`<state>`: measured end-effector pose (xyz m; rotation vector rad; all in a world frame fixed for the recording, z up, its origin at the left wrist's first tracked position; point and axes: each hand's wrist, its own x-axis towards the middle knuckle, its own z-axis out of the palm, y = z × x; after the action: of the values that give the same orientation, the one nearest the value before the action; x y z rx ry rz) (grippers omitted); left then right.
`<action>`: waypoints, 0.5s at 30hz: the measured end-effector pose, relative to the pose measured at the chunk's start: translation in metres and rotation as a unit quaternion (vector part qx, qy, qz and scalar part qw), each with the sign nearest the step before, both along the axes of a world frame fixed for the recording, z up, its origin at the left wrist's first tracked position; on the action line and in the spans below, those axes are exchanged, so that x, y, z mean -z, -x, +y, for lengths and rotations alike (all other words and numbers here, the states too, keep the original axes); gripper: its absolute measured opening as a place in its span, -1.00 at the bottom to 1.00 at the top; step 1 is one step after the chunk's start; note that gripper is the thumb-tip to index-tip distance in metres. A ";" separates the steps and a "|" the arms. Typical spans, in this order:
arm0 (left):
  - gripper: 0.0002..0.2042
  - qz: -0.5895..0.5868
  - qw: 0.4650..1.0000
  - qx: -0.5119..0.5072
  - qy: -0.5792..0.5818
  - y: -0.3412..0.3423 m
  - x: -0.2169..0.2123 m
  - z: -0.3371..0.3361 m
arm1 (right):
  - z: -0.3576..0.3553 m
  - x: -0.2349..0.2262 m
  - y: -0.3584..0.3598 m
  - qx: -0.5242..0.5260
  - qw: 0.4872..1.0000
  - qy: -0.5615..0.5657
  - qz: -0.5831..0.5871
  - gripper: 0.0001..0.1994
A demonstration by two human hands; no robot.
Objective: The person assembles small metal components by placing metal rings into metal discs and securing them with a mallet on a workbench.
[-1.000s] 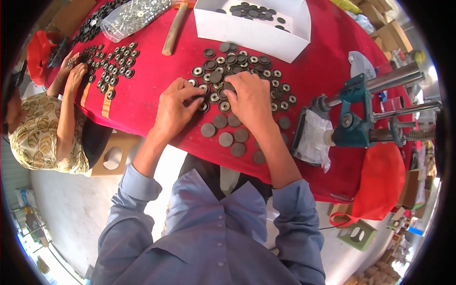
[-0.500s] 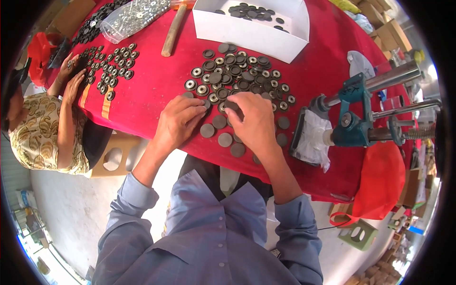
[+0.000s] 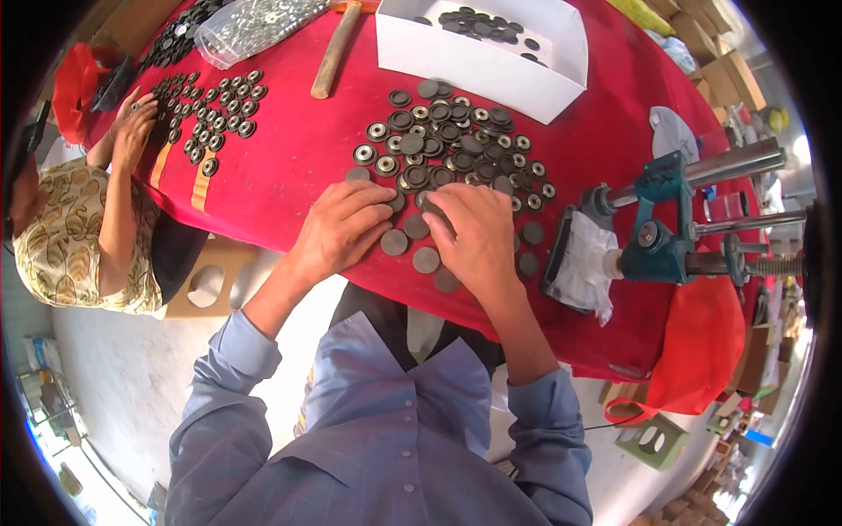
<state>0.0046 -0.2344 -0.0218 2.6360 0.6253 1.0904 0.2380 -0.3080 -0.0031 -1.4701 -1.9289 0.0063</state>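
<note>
Near the front edge of the red bench (image 3: 289, 167), the left hand (image 3: 344, 230) and right hand (image 3: 478, 238) rest palm-down with fingers spread on flat dark discs (image 3: 412, 241); whether either grip holds one I cannot tell. Toward the far edge, a white box (image 3: 491, 66) holds more dark discs, and a clear bag (image 3: 254, 26) at the far left corner holds small pale metal parts.

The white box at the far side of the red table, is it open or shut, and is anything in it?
Open: the white box has no lid on, and dark round discs lie scattered on its floor, covering only part of it.
</note>
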 end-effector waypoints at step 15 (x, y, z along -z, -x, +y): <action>-0.73 0.010 0.997 -0.021 -0.068 0.001 0.006 -0.004 | 0.011 0.009 0.004 -0.010 1.000 -0.014 -0.010 -0.75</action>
<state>0.0037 -0.2383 -0.0275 2.7636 0.6349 1.1598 0.2340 -0.2972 -0.0116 -1.4383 -1.9519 -0.0280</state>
